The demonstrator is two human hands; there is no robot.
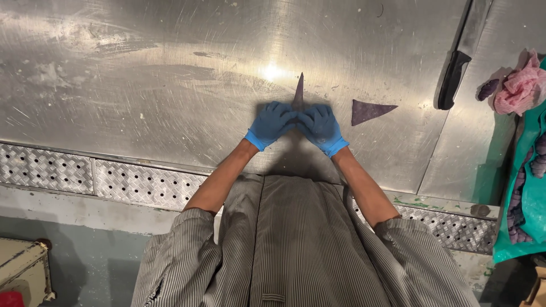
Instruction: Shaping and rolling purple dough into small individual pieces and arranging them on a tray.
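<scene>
Pressing purple dough triangle (pixel 298 91) under left hand (pixel 271 123) and right hand (pixel 322 126)

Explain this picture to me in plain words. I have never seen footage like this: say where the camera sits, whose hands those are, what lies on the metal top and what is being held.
There is one picture, taken by a camera worn on a person's head and looking straight down, so you see their striped shirt and both forearms reaching forward. No machine is involved. The left hand and right hand wear blue gloves and meet over a purple triangle of dough, pressing it on the steel table; only its tip shows beyond the fingers. A second purple triangle lies flat just to the right, untouched. Further right lie a black-handled knife, a pink cloth and a green tray holding purple rolled pieces.
</scene>
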